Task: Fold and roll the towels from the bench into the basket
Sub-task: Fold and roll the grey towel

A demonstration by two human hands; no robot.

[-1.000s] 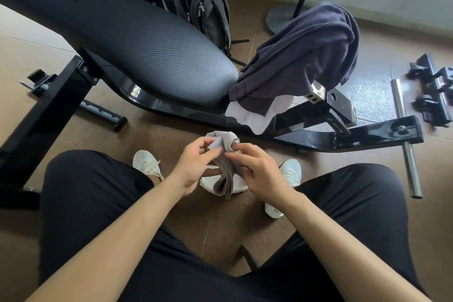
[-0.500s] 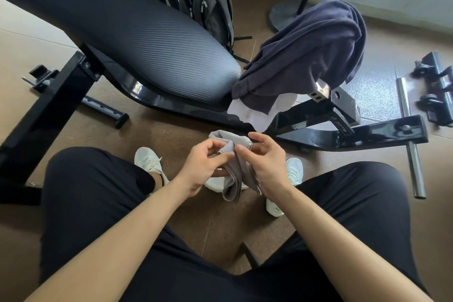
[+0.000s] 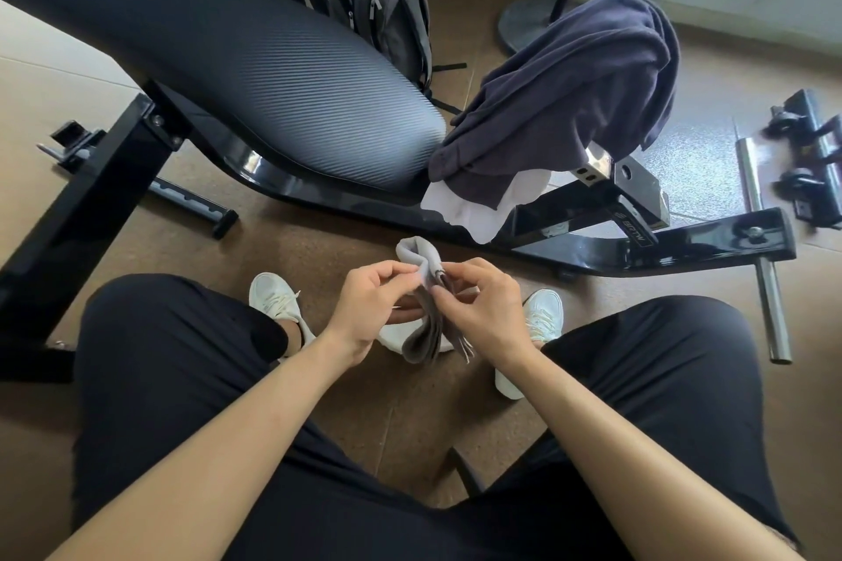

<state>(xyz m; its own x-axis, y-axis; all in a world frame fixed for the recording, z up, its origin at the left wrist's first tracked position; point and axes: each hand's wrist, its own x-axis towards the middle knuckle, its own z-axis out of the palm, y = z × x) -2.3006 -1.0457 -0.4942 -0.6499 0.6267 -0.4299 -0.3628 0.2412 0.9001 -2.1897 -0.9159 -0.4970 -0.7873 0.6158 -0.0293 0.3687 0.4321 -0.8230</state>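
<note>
A small grey towel (image 3: 430,328), folded into a narrow strip, hangs between my knees above the floor. My left hand (image 3: 371,310) pinches its upper edge from the left. My right hand (image 3: 483,310) pinches the same top edge from the right, fingers curled. The top of the strip bulges in a loop (image 3: 412,253) above my fingers. A dark purple towel (image 3: 565,96) lies heaped on the end of the black bench (image 3: 255,73), with a white towel (image 3: 478,210) hanging out from under it. No basket is in view.
A black backpack (image 3: 387,9) leans behind the bench. A stand's round base (image 3: 524,23) sits near the wall. A steel bar (image 3: 761,241) and black clamps (image 3: 811,159) lie on the floor at right. My white shoes (image 3: 273,301) rest on the brown floor.
Both hands have lifted the grey towel slightly and drawn together at its top edge; the loop above my fingers has grown. The view has shifted a little.
</note>
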